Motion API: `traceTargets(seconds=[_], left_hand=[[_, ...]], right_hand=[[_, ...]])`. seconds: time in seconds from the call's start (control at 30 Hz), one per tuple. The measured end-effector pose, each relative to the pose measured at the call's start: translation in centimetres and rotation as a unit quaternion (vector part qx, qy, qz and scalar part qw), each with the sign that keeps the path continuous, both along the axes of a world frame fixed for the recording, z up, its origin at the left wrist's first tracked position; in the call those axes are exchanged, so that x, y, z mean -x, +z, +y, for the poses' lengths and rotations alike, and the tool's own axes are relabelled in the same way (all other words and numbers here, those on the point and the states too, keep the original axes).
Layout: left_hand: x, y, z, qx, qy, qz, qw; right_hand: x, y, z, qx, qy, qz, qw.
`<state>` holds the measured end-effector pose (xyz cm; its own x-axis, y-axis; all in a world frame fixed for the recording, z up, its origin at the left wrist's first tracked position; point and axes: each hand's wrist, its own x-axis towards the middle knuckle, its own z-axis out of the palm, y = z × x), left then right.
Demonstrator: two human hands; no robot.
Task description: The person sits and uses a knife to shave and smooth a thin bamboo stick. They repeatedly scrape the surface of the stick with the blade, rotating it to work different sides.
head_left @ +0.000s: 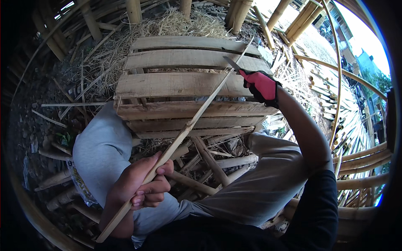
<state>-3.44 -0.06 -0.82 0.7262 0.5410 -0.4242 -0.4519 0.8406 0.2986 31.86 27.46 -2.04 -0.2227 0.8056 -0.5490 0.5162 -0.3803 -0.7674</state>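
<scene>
My bare left hand (146, 182) is wrapped round the lower part of a long split bamboo strip (201, 109). The strip slants from my lap up to the right, over a slatted wooden crate (176, 85), with a node partway along it. My right hand (263, 87), in a pink and black glove, grips a knife (231, 63). Its handle is hidden in the glove. The blade points up and left and lies across the strip near its far end; whether it touches the strip I cannot tell.
Bamboo poles (209, 161) lie crossed below the crate between my legs. Straw-like shavings (180, 25) heap behind it, near upright bamboo posts (134, 11). To the right, many cut bamboo lengths (356, 125) are stacked, with a thin bent pole (338, 75) in front.
</scene>
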Motion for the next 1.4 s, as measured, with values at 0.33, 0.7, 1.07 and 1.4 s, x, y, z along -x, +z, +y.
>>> traceTargets(seconds=[0.33,0.7,1.07,1.4], left_hand=[[-0.4,-0.3,-0.1,0.000,0.030,-0.028,0.999],[0.5,-0.9,-0.3,0.021,0.040,-0.067,0.997],[-0.1,-0.4,-0.3,-0.006,0.049,-0.025,0.998],[-0.1,-0.9,0.1,0.007,0.049,-0.034,0.998]], right_hand=[[3.8,2.0,-4.4,-0.016,0.019,-0.043,0.999],[3.4,1.3,-3.5,-0.051,0.059,-0.038,0.996],[6.9,3.0,-7.7,0.093,0.033,0.021,0.995],[6.9,3.3,-5.9,0.003,0.017,-0.029,0.999]])
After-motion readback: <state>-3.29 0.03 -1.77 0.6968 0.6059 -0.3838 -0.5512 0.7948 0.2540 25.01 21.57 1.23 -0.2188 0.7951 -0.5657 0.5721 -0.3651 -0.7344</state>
